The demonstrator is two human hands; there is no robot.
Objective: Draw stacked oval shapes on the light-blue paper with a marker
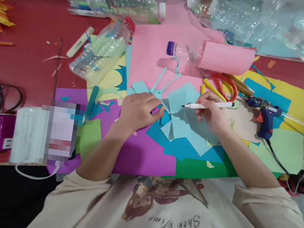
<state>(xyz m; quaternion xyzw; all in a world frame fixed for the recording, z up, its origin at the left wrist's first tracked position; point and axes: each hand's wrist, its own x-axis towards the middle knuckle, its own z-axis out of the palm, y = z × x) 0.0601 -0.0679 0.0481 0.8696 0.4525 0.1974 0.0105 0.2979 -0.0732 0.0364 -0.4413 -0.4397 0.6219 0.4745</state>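
A white marker (194,105) is gripped by fingers of the right hand (211,111); at the left hand (138,110), grasp cannot be told. If unpinned, light-blue paper (185,92) could be skewed.

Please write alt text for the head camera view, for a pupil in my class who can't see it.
A person's right hand holds a white marker over light blue paper, with the left hand beside it. Around them on a red table are coloured sheets, clear plastic bottles and a blue glue gun.
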